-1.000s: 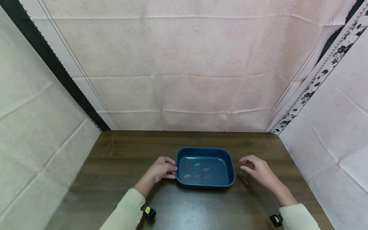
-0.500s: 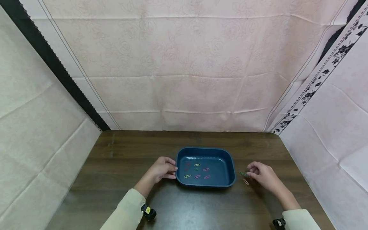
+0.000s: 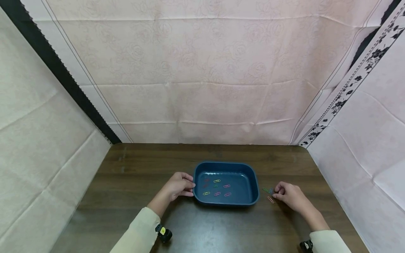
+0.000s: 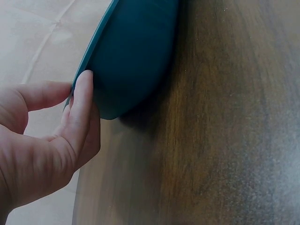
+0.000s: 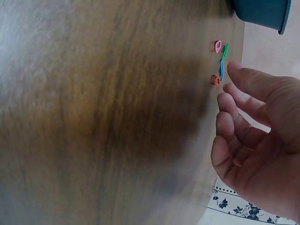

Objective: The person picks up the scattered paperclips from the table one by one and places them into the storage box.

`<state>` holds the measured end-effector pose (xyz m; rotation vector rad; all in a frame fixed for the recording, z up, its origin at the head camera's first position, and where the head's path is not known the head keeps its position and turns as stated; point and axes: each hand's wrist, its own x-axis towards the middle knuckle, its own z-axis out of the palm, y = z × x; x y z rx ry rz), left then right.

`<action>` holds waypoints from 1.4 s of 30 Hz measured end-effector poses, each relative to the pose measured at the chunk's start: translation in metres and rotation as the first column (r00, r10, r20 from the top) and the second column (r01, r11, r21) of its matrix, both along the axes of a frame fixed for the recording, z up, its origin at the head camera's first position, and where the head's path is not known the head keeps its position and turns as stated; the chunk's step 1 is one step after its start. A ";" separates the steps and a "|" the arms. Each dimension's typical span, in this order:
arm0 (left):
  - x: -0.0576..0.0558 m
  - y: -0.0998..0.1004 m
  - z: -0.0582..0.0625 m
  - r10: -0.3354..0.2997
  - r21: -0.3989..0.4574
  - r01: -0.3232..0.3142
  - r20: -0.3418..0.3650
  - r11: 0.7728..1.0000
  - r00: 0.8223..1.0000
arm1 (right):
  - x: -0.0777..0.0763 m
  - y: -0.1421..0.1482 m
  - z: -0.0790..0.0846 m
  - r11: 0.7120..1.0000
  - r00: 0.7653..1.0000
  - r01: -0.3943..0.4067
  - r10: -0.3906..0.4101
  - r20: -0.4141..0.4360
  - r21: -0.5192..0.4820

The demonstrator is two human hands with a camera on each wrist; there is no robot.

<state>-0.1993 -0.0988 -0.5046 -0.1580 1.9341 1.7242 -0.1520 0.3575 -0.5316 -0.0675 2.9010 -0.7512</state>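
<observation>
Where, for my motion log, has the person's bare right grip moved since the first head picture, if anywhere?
Yes: the right grip has moved slightly rightward and away from the far edge of the flat, brown wooden table.

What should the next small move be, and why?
Probably the right hand should pinch the blue clip: that hand looks empty and is close by, the left hand holds the tray, and other clips already lie inside.

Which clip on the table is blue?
The blue clip between the green clip and orange clip, near the right hand; no other clip there is blue.
</observation>
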 end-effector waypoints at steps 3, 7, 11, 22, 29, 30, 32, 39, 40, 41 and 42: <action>0.000 0.000 0.000 0.000 0.001 0.000 -0.001 1.000 1.000 | 0.000 0.001 -0.002 1.000 1.000 -0.010 0.010 -0.005 0.006; 0.000 0.000 0.000 -0.001 0.007 0.001 -0.003 1.000 1.000 | -0.001 0.002 -0.004 1.000 1.000 -0.011 0.011 -0.007 0.017; 0.000 0.000 0.000 0.001 0.006 -0.001 -0.002 1.000 1.000 | -0.001 0.001 -0.005 1.000 1.000 -0.007 0.007 -0.001 0.024; 0.001 -0.001 0.002 -0.003 0.013 0.003 -0.003 1.000 1.000 | -0.001 -0.004 -0.003 0.999 1.000 0.008 -0.007 -0.008 0.033; 0.001 -0.001 0.002 -0.005 0.016 0.005 -0.007 1.000 1.000 | 0.000 -0.009 -0.002 0.999 1.000 0.014 -0.013 -0.023 0.046; 0.002 -0.001 0.003 -0.004 0.017 0.004 -0.007 1.000 1.000 | 0.000 -0.009 -0.002 0.999 1.000 0.015 -0.014 -0.021 0.046; 0.002 -0.001 0.003 -0.004 0.016 0.004 -0.007 1.000 1.000 | 0.000 -0.009 -0.001 0.999 1.000 0.017 -0.016 -0.017 0.043; 0.001 -0.001 0.000 -0.008 0.013 0.008 -0.011 1.000 1.000 | 0.002 -0.009 -0.003 0.999 1.000 0.021 -0.020 -0.011 0.032; 0.001 -0.001 0.000 -0.008 0.013 0.008 -0.012 1.000 1.000 | 0.002 -0.009 -0.003 0.999 1.000 0.020 -0.019 -0.013 0.030; 0.001 -0.001 0.000 -0.008 0.013 0.009 -0.011 1.000 1.000 | 0.002 -0.009 -0.004 0.999 1.000 0.020 -0.020 -0.015 0.028; 0.001 -0.001 -0.001 -0.008 0.015 0.008 -0.010 1.000 1.000 | 0.003 -0.009 -0.004 1.000 1.000 0.019 -0.019 -0.016 0.024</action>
